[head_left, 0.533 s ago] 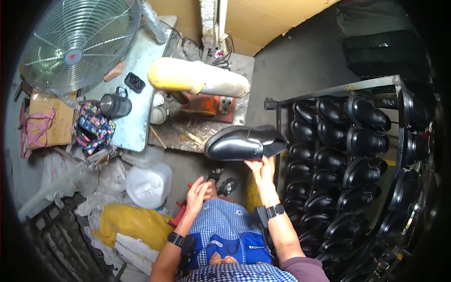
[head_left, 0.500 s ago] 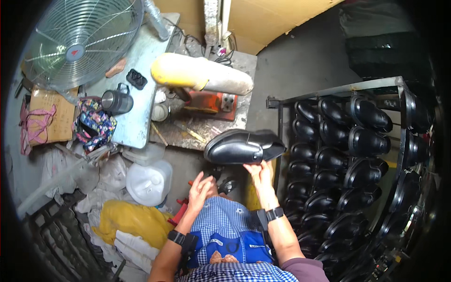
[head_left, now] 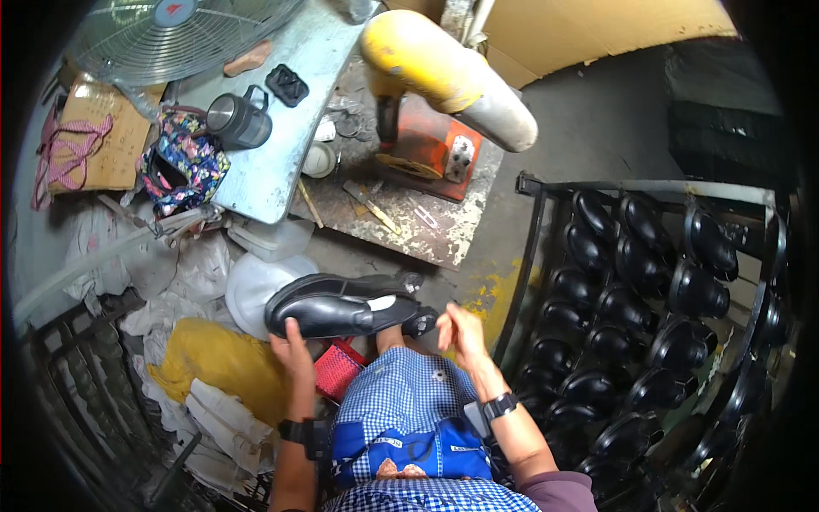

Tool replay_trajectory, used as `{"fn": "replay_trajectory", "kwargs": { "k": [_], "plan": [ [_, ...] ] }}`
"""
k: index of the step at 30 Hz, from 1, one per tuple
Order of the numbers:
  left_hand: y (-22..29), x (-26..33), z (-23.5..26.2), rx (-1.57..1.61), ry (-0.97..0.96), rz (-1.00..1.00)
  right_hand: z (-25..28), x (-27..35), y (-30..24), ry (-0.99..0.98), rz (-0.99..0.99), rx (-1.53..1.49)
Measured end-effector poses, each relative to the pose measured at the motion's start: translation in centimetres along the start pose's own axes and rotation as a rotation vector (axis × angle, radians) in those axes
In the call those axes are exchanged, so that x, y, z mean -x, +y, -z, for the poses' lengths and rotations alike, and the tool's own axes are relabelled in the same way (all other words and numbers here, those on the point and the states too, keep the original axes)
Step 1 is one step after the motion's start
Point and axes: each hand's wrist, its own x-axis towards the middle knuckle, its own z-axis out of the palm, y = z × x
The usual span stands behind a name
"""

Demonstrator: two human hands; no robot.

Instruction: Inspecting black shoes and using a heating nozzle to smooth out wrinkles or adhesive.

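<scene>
A glossy black leather shoe (head_left: 337, 314) lies across the space above my lap, its toe to the left. The opening at its heel end shows a pale lining patch. My left hand (head_left: 293, 346) grips it near the toe, thumb on the upper and the other fingers hidden beneath. Beyond the heel, my right hand (head_left: 463, 334) is raised beside the shoe, apart from it, with loosely bent fingers and nothing in them.
To the right stands a metal rack (head_left: 533, 256) filled with rows of black shoes (head_left: 657, 333). Ahead, an orange machine with a yellow hood (head_left: 409, 51) sits on a worn bench (head_left: 444, 243). On the left are a pale table (head_left: 264, 183), a mug (head_left: 239, 119), a fan (head_left: 136, 43) and yellow cloth (head_left: 213, 367).
The shoe has passed from my right hand to my left and moved left and down. My right hand has let go and lowered slightly. The view has shifted.
</scene>
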Motion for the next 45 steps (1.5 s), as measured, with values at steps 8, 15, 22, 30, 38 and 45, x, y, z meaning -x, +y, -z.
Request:
{"fn": "replay_trajectory", "kwargs": {
  "k": [8, 15, 22, 30, 38, 45],
  "plan": [
    [-2.3, -0.1, 6.0, -0.201, 0.153, -0.081, -4.7, -19.0, 0.2, 0.211, 0.431, 1.127],
    [-6.6, 2.5, 7.0, -0.168, 0.019, 0.049, -7.8, -26.0, 2.4, 0.361, 0.635, 1.415],
    [-7.0, 3.4, 4.7, -0.015, -0.015, 0.18, -11.0, -22.9, -0.5, 0.233, 1.042, 1.062],
    [-7.0, 2.9, 4.0, 0.099, -0.025, 0.172, -20.2, -26.2, -5.4, 0.164, 0.923, 1.427],
    [-6.1, 2.5, 5.0, 0.02, -0.006, 0.137, -19.9, -27.3, -5.4, 0.183, 1.01, 1.373],
    [-4.2, 1.6, 4.5, 0.025, -0.024, 0.142, -16.3, -26.9, -5.1, 0.036, 0.356, 0.388]
  ]
}}
